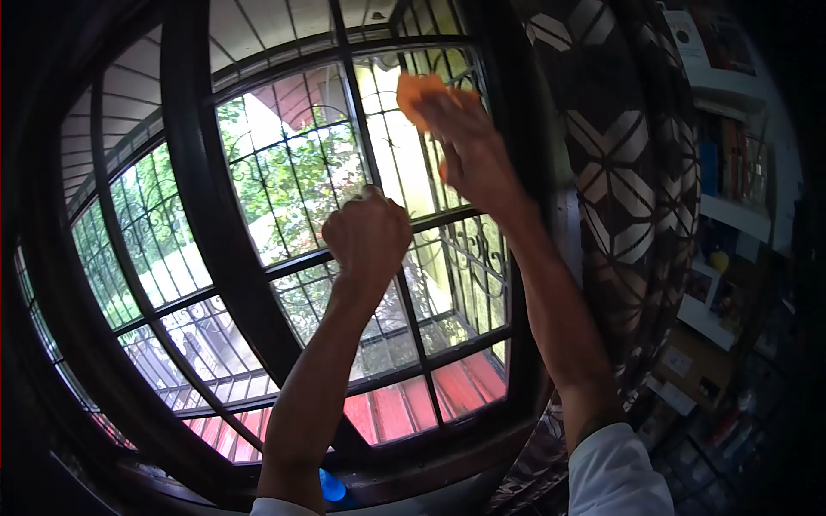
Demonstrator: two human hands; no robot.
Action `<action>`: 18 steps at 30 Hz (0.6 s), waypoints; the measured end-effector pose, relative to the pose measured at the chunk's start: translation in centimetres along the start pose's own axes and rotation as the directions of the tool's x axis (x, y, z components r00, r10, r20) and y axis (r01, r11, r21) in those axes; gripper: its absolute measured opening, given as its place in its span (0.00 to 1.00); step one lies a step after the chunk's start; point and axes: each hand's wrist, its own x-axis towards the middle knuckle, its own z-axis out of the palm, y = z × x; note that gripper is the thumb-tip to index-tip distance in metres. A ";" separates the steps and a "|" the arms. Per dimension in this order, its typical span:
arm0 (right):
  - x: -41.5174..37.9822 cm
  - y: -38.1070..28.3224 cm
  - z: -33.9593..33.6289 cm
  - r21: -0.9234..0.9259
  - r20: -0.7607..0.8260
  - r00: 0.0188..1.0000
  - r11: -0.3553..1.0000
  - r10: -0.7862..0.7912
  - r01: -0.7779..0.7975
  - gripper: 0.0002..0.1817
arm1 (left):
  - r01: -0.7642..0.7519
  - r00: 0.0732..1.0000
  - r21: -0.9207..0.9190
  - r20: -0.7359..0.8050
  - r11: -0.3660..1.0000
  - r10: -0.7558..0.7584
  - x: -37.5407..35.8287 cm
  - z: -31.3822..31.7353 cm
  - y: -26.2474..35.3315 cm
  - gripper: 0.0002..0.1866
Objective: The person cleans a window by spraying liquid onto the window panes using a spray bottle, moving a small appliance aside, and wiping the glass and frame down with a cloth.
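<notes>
Along the right side of the window [292, 172], near its upper corner, the right hand [465, 138] has an orange cloth [420, 96] in its grip, fingers close together and laid over the fabric; the cloth's edge shows beyond the fingertips, though whether it touches the glass I cannot tell. The window's right edge runs just beside that hand, leaving little room before the dark frame [510, 112] and, right of the window, the patterned curtain [615, 163]. Room is wider toward the window's left, past the upright bar [362, 120] that divides its panes. Near the window's middle, where this bar meets a crossbar [301, 265], the left hand [368, 230] is folded into a fist; whether its grip wraps the bar is hidden. The left forearm [314, 378] crosses the window's lower panes, and just beside it a blue object [332, 486] sits at the window's bottom edge. Outside the window stands a metal grille [473, 258]. Well right of the window are shelves [731, 211].
</notes>
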 end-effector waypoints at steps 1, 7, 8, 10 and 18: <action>2.2 0.2 0.7 -0.017 -0.001 1.000 1.000 -0.005 0.005 0.35 | 0.042 0.999 -0.015 0.031 0.999 -0.042 0.0 0.0 0.0 0.14; 4.1 1.2 5.8 -0.229 0.003 1.000 0.973 -0.025 0.025 0.39 | 0.048 0.999 -0.019 0.022 0.999 -0.048 -0.2 0.0 0.1 0.13; 3.1 0.6 5.8 -0.215 0.035 0.999 0.976 -0.030 0.036 0.41 | 0.031 0.999 -0.024 -0.010 0.999 -0.031 -0.2 0.1 0.1 0.13; 0.0 -0.9 4.7 -0.109 0.122 0.992 0.994 -0.014 0.027 0.41 | 0.013 0.999 -0.039 -0.039 0.999 -0.015 -0.5 0.1 0.1 0.14; -3.3 -1.5 -0.2 0.176 0.206 0.975 0.977 0.085 -0.122 0.32 | 0.027 0.998 -0.072 -0.053 0.997 -0.031 -0.9 0.2 0.2 0.13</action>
